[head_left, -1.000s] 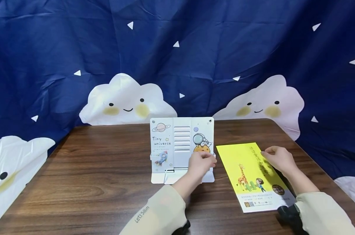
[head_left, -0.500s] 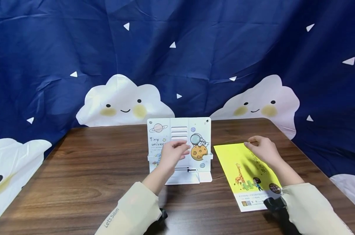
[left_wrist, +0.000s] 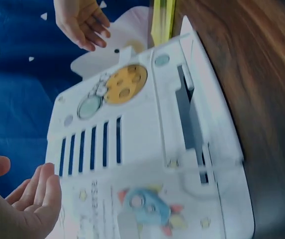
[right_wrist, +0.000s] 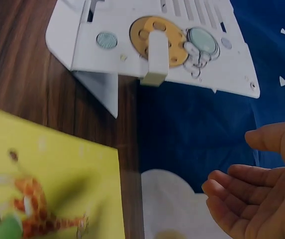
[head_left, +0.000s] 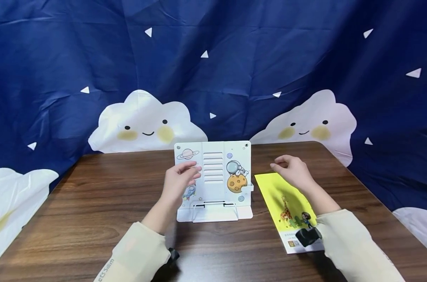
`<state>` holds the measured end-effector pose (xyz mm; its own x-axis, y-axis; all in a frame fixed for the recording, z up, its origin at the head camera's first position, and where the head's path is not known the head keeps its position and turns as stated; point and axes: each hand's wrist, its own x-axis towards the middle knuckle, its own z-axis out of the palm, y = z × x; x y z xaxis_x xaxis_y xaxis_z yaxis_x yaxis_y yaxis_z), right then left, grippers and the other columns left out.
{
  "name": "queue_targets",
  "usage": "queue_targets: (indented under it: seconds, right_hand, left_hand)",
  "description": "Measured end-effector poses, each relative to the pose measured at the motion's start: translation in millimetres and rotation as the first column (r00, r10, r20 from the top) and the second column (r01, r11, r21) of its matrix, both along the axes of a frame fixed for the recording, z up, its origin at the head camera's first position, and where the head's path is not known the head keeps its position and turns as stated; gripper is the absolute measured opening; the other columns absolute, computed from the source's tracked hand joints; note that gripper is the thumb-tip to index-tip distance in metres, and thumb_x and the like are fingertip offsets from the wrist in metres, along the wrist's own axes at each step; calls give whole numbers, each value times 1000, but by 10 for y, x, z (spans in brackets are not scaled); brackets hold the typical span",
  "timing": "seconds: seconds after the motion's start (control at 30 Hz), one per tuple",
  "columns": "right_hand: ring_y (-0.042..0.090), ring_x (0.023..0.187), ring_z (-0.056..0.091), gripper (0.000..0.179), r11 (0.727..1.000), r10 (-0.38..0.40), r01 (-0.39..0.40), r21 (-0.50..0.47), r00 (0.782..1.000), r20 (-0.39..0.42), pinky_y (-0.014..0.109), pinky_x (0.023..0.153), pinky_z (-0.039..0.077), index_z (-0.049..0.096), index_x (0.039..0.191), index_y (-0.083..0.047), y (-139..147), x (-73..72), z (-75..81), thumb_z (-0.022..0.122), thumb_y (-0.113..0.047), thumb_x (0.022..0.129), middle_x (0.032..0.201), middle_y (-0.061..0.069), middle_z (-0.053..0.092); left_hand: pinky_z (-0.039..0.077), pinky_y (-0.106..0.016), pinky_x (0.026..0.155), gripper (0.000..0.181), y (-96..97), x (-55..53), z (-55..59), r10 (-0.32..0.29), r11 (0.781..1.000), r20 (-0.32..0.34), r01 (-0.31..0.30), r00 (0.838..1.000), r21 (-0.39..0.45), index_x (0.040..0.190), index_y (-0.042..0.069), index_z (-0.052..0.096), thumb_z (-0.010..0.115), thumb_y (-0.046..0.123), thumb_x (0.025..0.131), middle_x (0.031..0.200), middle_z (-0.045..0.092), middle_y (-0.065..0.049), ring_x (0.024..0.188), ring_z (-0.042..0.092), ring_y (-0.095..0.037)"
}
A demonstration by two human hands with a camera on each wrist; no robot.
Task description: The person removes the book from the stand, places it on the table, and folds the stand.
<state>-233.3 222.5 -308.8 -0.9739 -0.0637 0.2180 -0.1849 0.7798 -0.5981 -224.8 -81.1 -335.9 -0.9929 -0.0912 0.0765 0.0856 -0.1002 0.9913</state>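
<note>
A white book stand (head_left: 213, 192) printed with a planet, a rocket and an astronaut stands upright on the wooden table. My left hand (head_left: 178, 182) hovers in front of its left side, hiding part of the print; its fingers are relaxed and hold nothing. To the right of the stand, a yellow book (head_left: 274, 190) with a giraffe on its cover lies flat. Above the book's far end is my right hand (head_left: 293, 172), its thumb apart from loosely bent fingers, with nothing in it. Both wrist views show a gap between each hand and the stand (right_wrist: 222, 74).
The brown wooden table (head_left: 104, 203) reaches back to a dark blue curtain (head_left: 234, 70) with white clouds and triangles. A white side clip (right_wrist: 157, 57) juts from the stand's right edge. A wire holder (head_left: 215, 211) sits at its bottom ledge.
My left hand has moved left across the stand, from its right clip to its left side. My right hand has drifted left and away from me over the yellow book. The view has shifted slightly.
</note>
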Motion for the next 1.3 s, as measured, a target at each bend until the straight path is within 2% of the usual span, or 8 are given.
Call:
queue_targets:
  seconds: [0.27, 0.3, 0.33, 0.53, 0.7, 0.77, 0.97, 1.3]
  right_hand:
    - [28, 84, 55, 35, 998, 30, -30, -51, 1000, -9, 37, 66, 45, 57, 103, 3, -169, -74, -26, 55, -26, 83, 98, 19, 57]
    - [28, 85, 54, 35, 998, 33, -34, -58, 999, -10, 37, 66, 45, 57, 103, 3, -182, -85, -36, 56, -26, 83, 98, 19, 57]
    - [28, 85, 54, 35, 997, 39, -40, -66, 999, -10, 37, 67, 45, 57, 103, 3, -200, -94, -45, 56, -26, 83, 98, 19, 58]
    - [30, 91, 52, 35, 988, 85, -82, -134, 996, 18, 39, 71, 44, 55, 105, 5, -306, -124, -104, 55, -24, 84, 102, 19, 56]
    - [29, 88, 53, 36, 975, 125, -109, -193, 989, 75, 37, 71, 45, 54, 106, 7, -385, -141, -184, 54, -22, 85, 98, 19, 57]
    - [29, 87, 54, 34, 967, 138, -111, -231, 985, 105, 36, 71, 46, 54, 106, 8, -400, -155, -234, 53, -20, 86, 97, 19, 58]
    - [30, 85, 57, 32, 899, 188, -93, -427, 964, 186, 39, 73, 47, 50, 107, 11, -436, -169, -364, 50, -14, 87, 97, 22, 56]
    - [15, 70, 56, 26, 846, 187, -41, -532, 957, 224, 29, 67, 49, 55, 98, 14, -508, -163, -479, 51, -10, 87, 81, 13, 59]
  left_hand:
    - [49, -33, 69, 40, -456, -634, -791, 41, 998, -132, -33, 990, 59, 108, 11, 60, 68, 31, 74, 98, 61, -10, 84, 60, -24]
    - [49, -33, 70, 38, -464, -540, -701, 43, 997, -142, -34, 989, 66, 108, 10, 60, 67, 28, 75, 98, 61, -11, 84, 60, -24]
    - [49, -30, 68, 39, -531, -636, -847, 43, 998, -186, -34, 982, 53, 107, 13, 61, 68, 31, 73, 96, 62, -8, 83, 60, -21]
    - [47, -24, 74, 32, -595, -409, -703, 89, 986, -274, -124, 958, -112, 104, 10, 62, 65, 26, 77, 97, 62, -6, 90, 57, -16]
    - [45, -28, 78, 27, -489, 51, -197, 184, 945, -239, -239, 953, -225, 103, -3, 59, 59, 9, 80, 97, 60, -17, 91, 56, -23]
    - [45, -28, 77, 27, -475, 98, -126, 199, 937, -181, -241, 963, -253, 106, -4, 57, 57, 7, 81, 99, 59, -17, 91, 56, -22]
    - [46, -31, 75, 31, -454, 30, -191, 173, 945, 1, -166, 985, -281, 111, -3, 54, 55, 10, 83, 103, 57, -17, 91, 55, -22]
    - [48, -30, 71, 26, -481, -101, -430, 131, 967, 40, -119, 991, -226, 102, -7, 59, 56, 12, 83, 97, 58, -19, 84, 57, -23]
